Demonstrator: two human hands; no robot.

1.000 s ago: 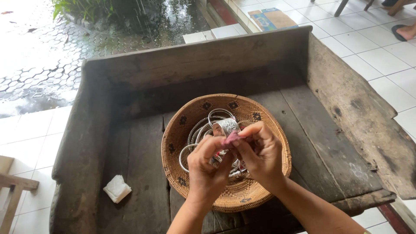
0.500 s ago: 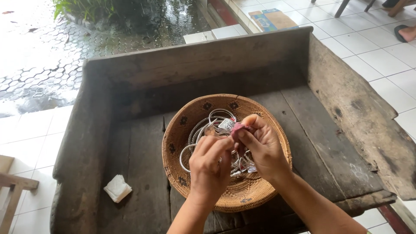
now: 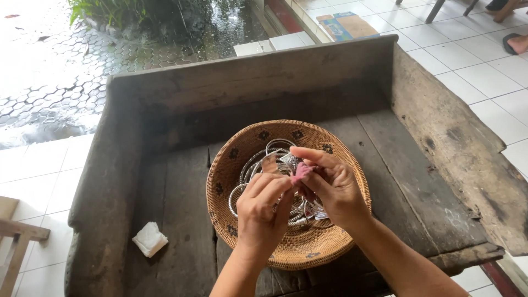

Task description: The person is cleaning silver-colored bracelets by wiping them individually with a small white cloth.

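A round woven basket [image 3: 231, 170] with small dark flower marks sits on a worn wooden bench [image 3: 176, 192] with raised sides. Inside it lies a tangle of silver bangles [image 3: 258, 162]. Both hands hover over the basket. My right hand [image 3: 333, 187] pinches a small pink cloth [image 3: 302, 172] between thumb and fingers. My left hand [image 3: 264, 212] is closed around a silver piece, mostly hidden by the fingers, and touches the cloth. The two hands press together above the bangles.
A crumpled white tissue [image 3: 149, 239] lies on the bench at the front left. White floor tiles [image 3: 473, 60] surround the bench, with wet paving [image 3: 49, 66] and plants beyond. A wooden chair part [image 3: 16, 236] shows at the left edge.
Both hands stayed over the basket and kept rubbing the pink cloth against the silver piece; my left fingers have closed further over it.
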